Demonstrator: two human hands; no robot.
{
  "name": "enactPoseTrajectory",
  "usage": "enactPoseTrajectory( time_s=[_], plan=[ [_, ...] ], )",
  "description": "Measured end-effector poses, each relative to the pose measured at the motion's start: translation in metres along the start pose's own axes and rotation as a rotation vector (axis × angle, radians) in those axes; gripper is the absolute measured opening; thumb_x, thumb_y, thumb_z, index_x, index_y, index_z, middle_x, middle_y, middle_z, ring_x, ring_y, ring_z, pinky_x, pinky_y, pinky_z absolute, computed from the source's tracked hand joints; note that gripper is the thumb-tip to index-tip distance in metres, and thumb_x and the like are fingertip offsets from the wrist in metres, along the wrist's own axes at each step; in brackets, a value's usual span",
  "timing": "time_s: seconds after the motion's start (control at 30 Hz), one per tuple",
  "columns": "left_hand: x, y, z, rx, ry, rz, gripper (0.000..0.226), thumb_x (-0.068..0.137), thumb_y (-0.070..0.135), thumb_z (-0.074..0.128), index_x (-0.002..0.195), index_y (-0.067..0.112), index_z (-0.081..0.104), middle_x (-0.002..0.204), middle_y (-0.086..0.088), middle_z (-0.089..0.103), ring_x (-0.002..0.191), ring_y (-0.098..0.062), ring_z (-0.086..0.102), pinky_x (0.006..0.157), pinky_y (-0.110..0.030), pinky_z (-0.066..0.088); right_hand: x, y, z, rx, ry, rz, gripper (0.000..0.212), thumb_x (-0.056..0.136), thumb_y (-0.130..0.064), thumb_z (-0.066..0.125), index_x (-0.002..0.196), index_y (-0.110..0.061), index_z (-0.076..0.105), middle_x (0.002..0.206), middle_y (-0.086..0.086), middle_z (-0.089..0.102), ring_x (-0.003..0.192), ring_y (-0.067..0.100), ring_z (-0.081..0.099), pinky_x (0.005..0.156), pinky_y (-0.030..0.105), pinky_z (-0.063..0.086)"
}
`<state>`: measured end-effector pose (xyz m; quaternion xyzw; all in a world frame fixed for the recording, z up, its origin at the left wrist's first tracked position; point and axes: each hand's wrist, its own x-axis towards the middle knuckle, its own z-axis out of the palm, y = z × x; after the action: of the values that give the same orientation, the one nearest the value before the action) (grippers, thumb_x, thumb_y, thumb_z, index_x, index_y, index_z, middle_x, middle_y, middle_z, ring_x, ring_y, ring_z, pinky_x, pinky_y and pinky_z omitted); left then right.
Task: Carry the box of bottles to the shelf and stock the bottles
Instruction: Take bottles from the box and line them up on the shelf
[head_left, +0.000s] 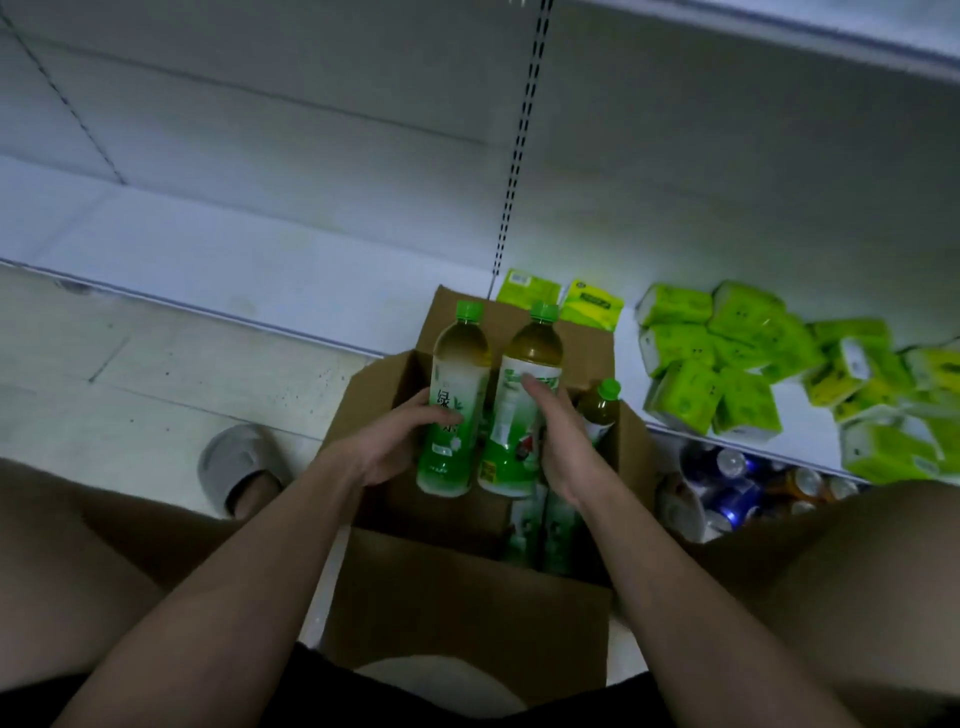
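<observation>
An open cardboard box stands on the floor between my knees, in front of a white shelf. My left hand grips a green-capped tea bottle held above the box. My right hand grips a second, darker tea bottle beside it. Another bottle stands upright in the box's right side, and more bottles lie lower inside, partly hidden by my arms.
Several green tissue packs are heaped on the shelf to the right. Cans and bottles fill the level below them. A grey slipper rests on the tiled floor at left. The shelf's left stretch holds nothing.
</observation>
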<state>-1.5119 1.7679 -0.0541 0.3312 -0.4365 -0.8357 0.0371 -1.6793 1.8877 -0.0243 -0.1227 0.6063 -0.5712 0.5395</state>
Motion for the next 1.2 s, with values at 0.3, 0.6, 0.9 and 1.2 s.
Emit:
enactPoseTrajectory(
  time_s=[0.3, 0.6, 0.9, 1.2],
  plan=[
    [-0.041, 0.070, 0.045, 0.113, -0.094, 0.261, 0.093, 0.059, 0.047, 0.086, 0.136, 0.011, 0.049, 0.131, -0.015, 0.061, 0.121, -0.033, 0.059, 0.107, -0.051, 0.040, -0.045, -0.074, 0.015, 0.128, -0.007, -0.292, 0.083, 0.073, -0.055, 0.072, 0.142, -0.020, 0.044, 0.133, 0.007, 0.063, 0.119, 0.024, 0.063, 0.099, 0.048, 0.051],
    [-0.085, 0.250, 0.122, 0.211, -0.262, 0.626, 0.093, 0.060, 0.042, 0.086, 0.138, 0.010, 0.047, 0.137, -0.016, 0.056, 0.123, -0.030, 0.056, 0.105, -0.042, 0.045, -0.088, -0.218, 0.024, -0.090, -0.009, -0.801, 0.085, 0.060, -0.065, 0.079, 0.128, -0.026, 0.045, 0.123, 0.006, 0.067, 0.112, 0.025, 0.067, 0.099, 0.054, 0.049],
    [-0.079, 0.369, 0.172, 0.344, -0.007, 0.820, 0.045, 0.083, 0.026, 0.066, 0.126, 0.015, 0.059, 0.117, -0.001, 0.068, 0.114, -0.019, 0.058, 0.105, -0.048, 0.039, -0.100, -0.347, 0.033, -0.158, 0.140, -1.062, 0.087, 0.058, -0.061, 0.073, 0.133, -0.039, 0.034, 0.128, 0.007, 0.058, 0.117, 0.021, 0.060, 0.100, 0.043, 0.050],
    [-0.016, 0.384, 0.181, 0.191, 0.060, 0.870, 0.024, 0.089, 0.012, 0.062, 0.111, 0.018, 0.067, 0.101, 0.002, 0.075, 0.088, -0.008, 0.072, 0.070, -0.021, 0.053, -0.040, -0.380, 0.034, -0.172, 0.171, -1.012, 0.057, 0.084, -0.032, 0.073, 0.122, -0.040, 0.031, 0.125, -0.003, 0.056, 0.119, 0.019, 0.055, 0.106, 0.045, 0.045]
  ],
)
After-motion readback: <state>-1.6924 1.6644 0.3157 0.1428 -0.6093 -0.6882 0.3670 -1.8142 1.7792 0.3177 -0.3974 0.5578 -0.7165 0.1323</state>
